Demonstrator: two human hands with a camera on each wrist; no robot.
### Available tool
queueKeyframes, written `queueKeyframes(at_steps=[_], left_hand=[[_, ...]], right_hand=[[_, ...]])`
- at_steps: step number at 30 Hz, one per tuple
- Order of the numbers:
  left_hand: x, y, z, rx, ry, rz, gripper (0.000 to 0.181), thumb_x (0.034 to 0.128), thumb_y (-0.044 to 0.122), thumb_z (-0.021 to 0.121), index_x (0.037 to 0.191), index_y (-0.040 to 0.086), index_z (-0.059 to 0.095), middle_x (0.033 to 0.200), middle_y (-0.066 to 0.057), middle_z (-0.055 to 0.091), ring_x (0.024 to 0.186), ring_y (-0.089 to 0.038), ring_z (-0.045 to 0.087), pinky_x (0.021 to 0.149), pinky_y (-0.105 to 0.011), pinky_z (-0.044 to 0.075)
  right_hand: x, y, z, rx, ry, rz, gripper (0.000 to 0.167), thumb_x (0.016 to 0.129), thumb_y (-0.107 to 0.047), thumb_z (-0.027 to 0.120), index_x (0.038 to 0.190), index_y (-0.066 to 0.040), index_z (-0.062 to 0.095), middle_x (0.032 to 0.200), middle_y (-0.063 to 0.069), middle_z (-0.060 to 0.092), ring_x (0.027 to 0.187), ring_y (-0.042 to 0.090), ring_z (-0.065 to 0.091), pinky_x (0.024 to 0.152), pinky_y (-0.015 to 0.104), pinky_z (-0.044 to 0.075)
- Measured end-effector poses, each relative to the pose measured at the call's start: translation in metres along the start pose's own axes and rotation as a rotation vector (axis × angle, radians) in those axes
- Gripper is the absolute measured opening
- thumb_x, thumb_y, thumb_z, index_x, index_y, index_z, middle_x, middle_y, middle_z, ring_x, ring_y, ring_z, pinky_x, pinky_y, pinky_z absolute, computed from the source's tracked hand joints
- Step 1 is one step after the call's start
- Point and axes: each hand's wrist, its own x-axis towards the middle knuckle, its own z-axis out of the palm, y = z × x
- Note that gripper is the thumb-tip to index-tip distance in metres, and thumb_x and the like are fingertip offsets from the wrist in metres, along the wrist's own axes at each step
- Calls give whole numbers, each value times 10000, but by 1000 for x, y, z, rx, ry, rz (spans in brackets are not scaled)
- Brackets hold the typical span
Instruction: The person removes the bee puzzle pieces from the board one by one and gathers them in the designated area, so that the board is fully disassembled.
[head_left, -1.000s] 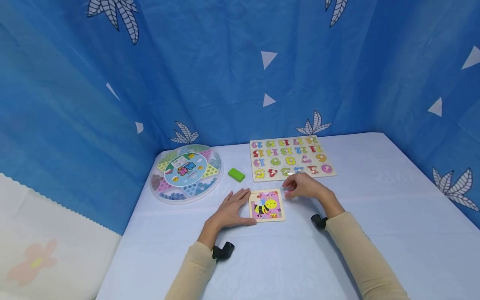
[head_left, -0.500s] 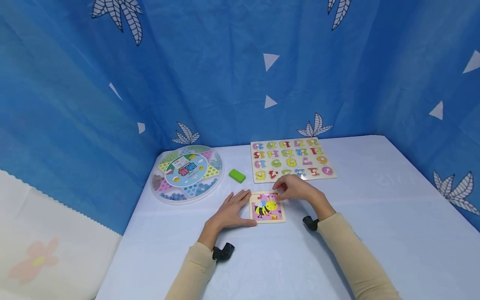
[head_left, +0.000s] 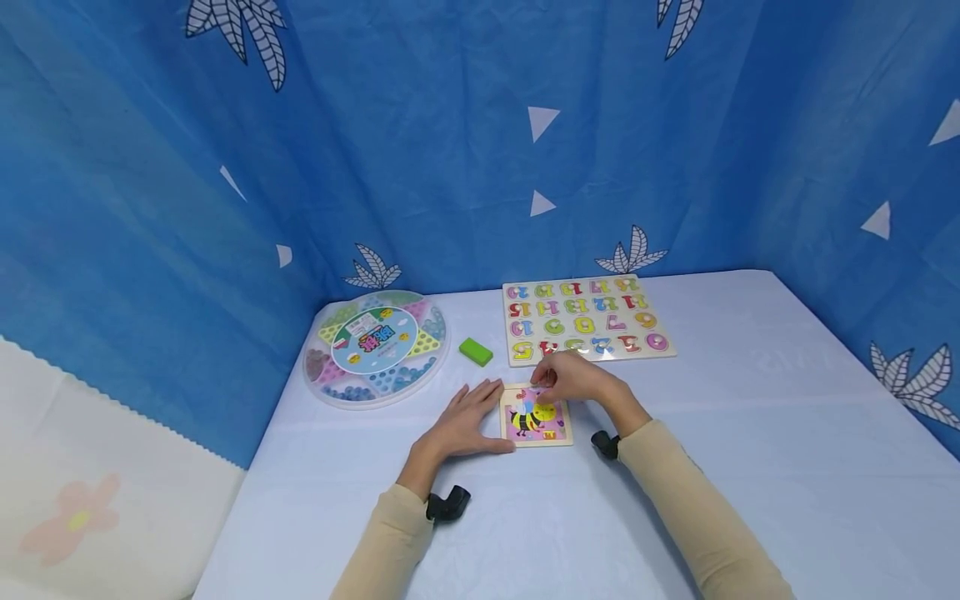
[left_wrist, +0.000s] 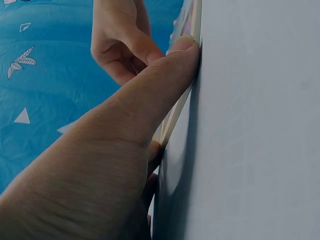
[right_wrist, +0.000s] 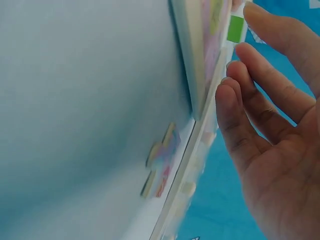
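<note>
A square wooden bee jigsaw lies on the table, with a patch of bare pale wood at its upper left. My left hand rests against its left side, fingers extended, thumb at the near edge; the left wrist view shows that thumb along the frame. Over the jigsaw's upper right is my right hand, its fingers bent loosely downward. In the right wrist view the right hand has gaps between its digits and nothing visible in them. A loose jigsaw piece lies on the table beside the frame.
A number board with colored numerals lies behind the right hand. The green block sits beyond the left fingertips. At the left is a round marble game board. Blue curtain hangs behind the table.
My right hand has moved left from beside the jigsaw to above its upper right part. My left hand stays against the frame.
</note>
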Motion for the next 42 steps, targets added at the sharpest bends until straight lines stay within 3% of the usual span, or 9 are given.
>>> queueKeyframes(at_steps=[8, 30, 37, 42], left_hand=[[0, 3, -1, -17, 0, -9, 1030, 769, 666, 673, 1561, 185, 223, 1644, 41, 184, 1536, -154, 103, 1264, -437, 32], [0, 3, -1, -7, -11, -17, 1031, 772, 668, 669, 1564, 194, 209, 1647, 47, 170, 1536, -149, 94, 1264, -433, 25], [-2, 5, -2, -19, -13, -17, 1024, 773, 652, 679, 1561, 185, 221, 1646, 45, 175, 1536, -149, 94, 1264, -433, 16], [-2, 4, -2, -3, -10, -18, 1028, 774, 657, 676, 1562, 186, 214, 1646, 44, 174, 1536, -152, 98, 1264, -431, 23]], right_hand=[[9, -4, 5, -29, -42, 2, 219, 784, -214, 821, 969, -144, 728, 859, -30, 634, 806, 148, 542, 755, 251, 514], [7, -11, 8, -78, 5, 53, 160, 773, -212, 830, 898, -162, 743, 804, -41, 642, 776, 138, 550, 745, 242, 517], [8, -5, 6, -55, 1, -7, 184, 769, -182, 832, 892, -132, 705, 806, -5, 615, 771, 152, 523, 713, 247, 487], [8, -4, 7, -42, -4, -1, 186, 773, -186, 829, 913, -134, 718, 805, -23, 635, 760, 142, 542, 718, 242, 502]])
